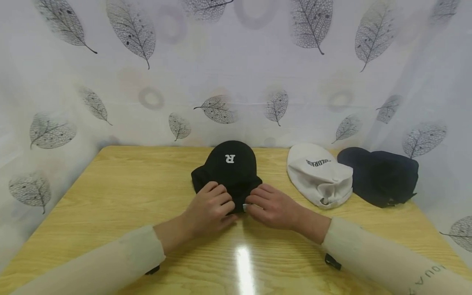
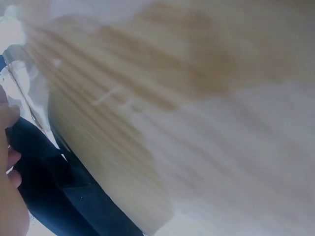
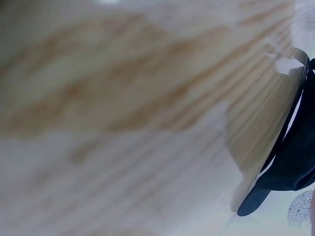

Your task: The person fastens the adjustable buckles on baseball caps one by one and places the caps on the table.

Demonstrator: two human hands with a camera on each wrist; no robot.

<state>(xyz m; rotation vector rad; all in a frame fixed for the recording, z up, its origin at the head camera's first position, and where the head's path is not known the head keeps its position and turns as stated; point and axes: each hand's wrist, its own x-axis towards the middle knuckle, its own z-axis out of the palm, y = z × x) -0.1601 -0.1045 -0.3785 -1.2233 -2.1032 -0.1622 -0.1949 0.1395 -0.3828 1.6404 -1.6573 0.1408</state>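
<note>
A black cap (image 1: 236, 159) with a white letter R sits at the middle of the table, its crown toward the back. My left hand (image 1: 212, 207) grips its near edge left of centre with bent fingers. On the other side, my right hand (image 1: 273, 208) pinches the same edge beside a small white tag (image 1: 244, 207). The left wrist view catches part of the left hand (image 2: 12, 196) against the dark cap fabric (image 2: 49, 191). In the right wrist view the black cap (image 3: 293, 164) fills the right edge, and the right hand is mostly cut off.
A white cap (image 1: 313, 172) with dark lettering lies right of the black one. Touching it further right is a dark navy cap (image 1: 387, 176). The wooden table (image 1: 140, 176) meets a leaf-patterned curtain (image 1: 236, 73) behind, and light glares on the tabletop's front.
</note>
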